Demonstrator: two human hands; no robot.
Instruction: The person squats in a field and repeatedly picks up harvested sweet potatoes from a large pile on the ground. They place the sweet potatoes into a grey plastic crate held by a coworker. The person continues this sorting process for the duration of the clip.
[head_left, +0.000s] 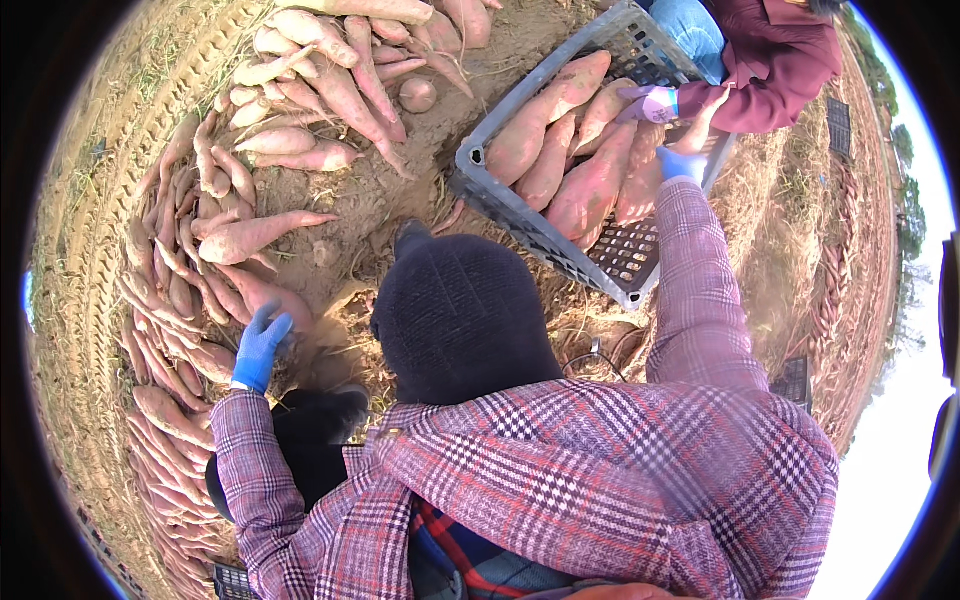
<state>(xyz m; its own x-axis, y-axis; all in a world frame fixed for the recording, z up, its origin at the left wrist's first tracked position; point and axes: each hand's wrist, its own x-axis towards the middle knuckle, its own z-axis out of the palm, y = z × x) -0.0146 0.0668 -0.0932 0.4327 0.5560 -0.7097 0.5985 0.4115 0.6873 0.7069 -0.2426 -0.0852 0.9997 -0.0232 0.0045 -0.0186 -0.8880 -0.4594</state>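
Note:
My left hand (262, 349), in a blue glove, is beside a plump sweet potato (270, 292) at the edge of the heap. Its fingers are apart and overlap the root's lower end; whether they touch it I cannot tell. On the other side my right hand (682, 165), also gloved in blue, grips a slender sweet potato (701, 127) with its thin end up, over the far right side of a black plastic crate (517, 221). Several large sweet potatoes (589, 184) lie in the crate, leaving its slatted floor visible at the near corner.
Another person's purple-gloved hand (649, 103) reaches into the crate from a maroon sleeve (780, 75). Sweet potatoes in a long heap (180, 262) curve along the left over dry soil. My dark-clad knee (465, 322) rises between heap and crate. More crates (795, 382) stand at right.

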